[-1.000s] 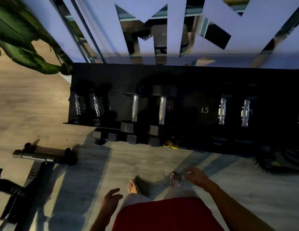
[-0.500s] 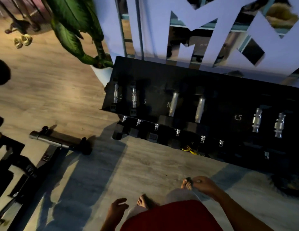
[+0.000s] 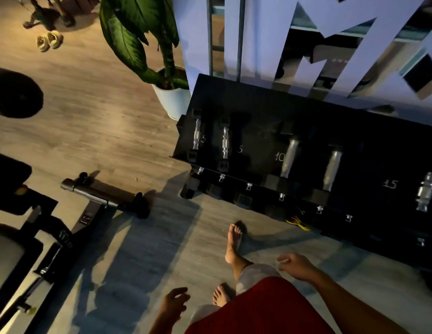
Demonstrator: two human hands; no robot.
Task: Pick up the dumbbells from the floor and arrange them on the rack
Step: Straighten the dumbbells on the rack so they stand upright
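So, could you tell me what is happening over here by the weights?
A barefoot person stands in front of the black dumbbell rack. The left hand and right hand are both open and hold nothing. The top shelf already holds two small dumbbells by the 5 marks and two larger ones by the 10. No loose dumbbell shows on the floor.

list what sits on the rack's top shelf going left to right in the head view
first 5 dumbbell → second 5 dumbbell → first 10 dumbbell → second 10 dumbbell → 15 dumbbell
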